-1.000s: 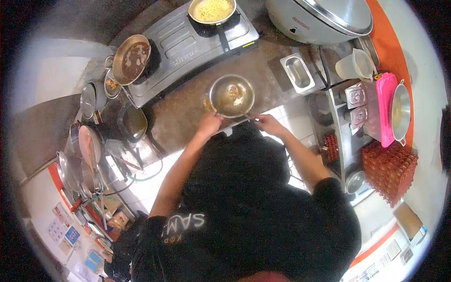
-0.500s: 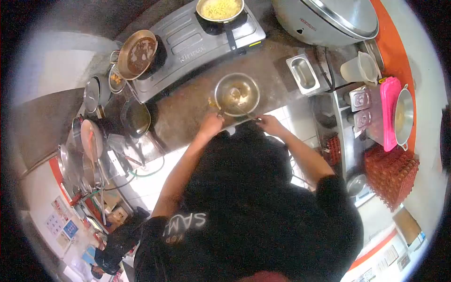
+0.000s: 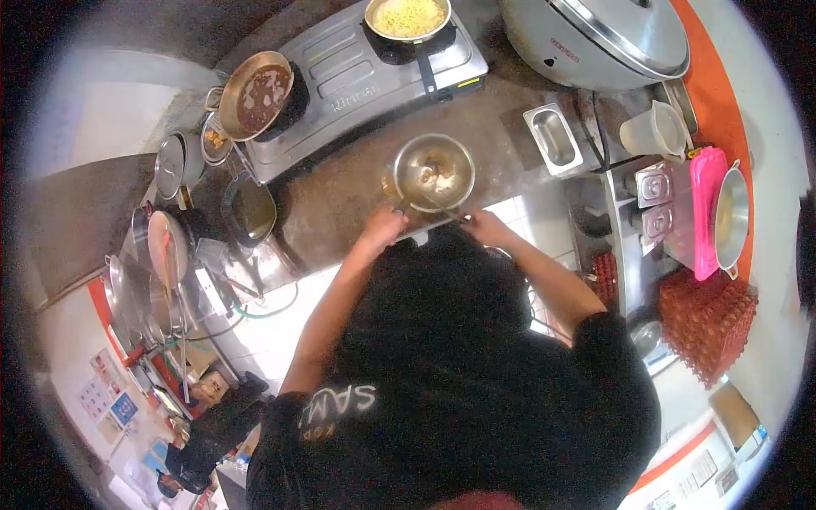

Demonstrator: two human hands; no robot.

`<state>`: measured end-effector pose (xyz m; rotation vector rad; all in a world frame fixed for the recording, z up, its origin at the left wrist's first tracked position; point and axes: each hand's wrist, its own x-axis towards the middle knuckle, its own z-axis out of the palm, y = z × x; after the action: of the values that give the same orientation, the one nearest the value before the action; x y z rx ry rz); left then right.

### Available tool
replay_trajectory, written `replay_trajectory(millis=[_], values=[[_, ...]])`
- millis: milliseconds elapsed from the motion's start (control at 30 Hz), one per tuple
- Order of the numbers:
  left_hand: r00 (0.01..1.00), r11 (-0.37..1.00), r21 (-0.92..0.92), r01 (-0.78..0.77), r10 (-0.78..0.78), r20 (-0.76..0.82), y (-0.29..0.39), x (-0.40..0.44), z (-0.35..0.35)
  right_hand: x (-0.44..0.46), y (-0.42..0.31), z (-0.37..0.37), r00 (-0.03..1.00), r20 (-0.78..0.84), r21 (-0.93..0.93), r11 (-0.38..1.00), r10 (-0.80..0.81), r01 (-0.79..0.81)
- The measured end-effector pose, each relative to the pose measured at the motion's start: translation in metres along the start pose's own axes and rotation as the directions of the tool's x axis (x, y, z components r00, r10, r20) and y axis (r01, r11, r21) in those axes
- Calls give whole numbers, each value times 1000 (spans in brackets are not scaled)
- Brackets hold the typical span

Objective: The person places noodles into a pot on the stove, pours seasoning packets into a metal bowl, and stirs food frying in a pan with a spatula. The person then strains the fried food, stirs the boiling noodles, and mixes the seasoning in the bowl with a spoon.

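A round steel bowl (image 3: 466, 159) stands near the counter's front edge with a small pale, whitish food (image 3: 440, 180) in it. My left hand (image 3: 388, 227) is closed at the bowl's near left rim, around a dark-handled utensil (image 3: 403, 206) whose kind is unclear. On the near right side my right hand (image 3: 487, 229) is closed around a thin metal utensil (image 3: 445, 209) that slants over the rim into the bowl. The working ends of both are too small and blurred to make out.
Behind the bowl is a gas stove (image 3: 348, 89) with a pan of brown liquid (image 3: 265, 95) and a pan of yellow bits (image 3: 408, 17). A steel insert pan (image 3: 553, 138), a pitcher (image 3: 654, 133) and a large cooker (image 3: 586, 51) stand right. Another person (image 3: 208, 438) is lower left.
The whole view has shifted slightly. Both hands keep their grip beside the bowl, and the utensils and pale food in it sit a little differently.
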<state>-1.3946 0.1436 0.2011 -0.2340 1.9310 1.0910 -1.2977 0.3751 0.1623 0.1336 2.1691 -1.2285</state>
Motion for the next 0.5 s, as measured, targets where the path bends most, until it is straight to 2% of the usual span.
replay_trajectory(millis=[67, 133, 200, 233, 300, 333, 433, 467, 500], values=[[999, 998, 57, 8, -10, 36, -12, 12, -2, 6, 10, 1, 978, -205, -32, 998, -51, 46], [998, 994, 111, 17, -24, 60, -12, 15, -5, 10, 16, 3, 984, -161, 5, 997, -78, 80], [989, 987, -104, 118, -108, 102, -14, 11, -5, 9, 19, 13, 989, -116, 61, 993, -90, 97], [988, 988, -102, 120, -109, 105, -14, 8, -5, 10, 20, 13, 986, -146, 50, 995, -76, 84], [992, 996, -90, 18, -7, 124, -11, 5, -5, 14, 26, 9, 970, -239, -57, 998, -44, 32], [993, 995, -94, 14, -2, 119, -12, 8, -5, 10, 14, 1, 970, -238, -62, 997, -51, 37], [985, 987, -110, 120, -104, 139, -15, 7, -7, -1, -3, -3, 999, 6, 63, 997, 34, -34], [979, 983, -139, 123, -98, 176, -13, 7, -9, 4, 7, 3, 999, 2, 69, 997, 38, -38], [973, 978, -169, 125, -87, 214, -10, 6, -9, 8, 12, 5, 996, -83, 24, 1000, -11, 13]])
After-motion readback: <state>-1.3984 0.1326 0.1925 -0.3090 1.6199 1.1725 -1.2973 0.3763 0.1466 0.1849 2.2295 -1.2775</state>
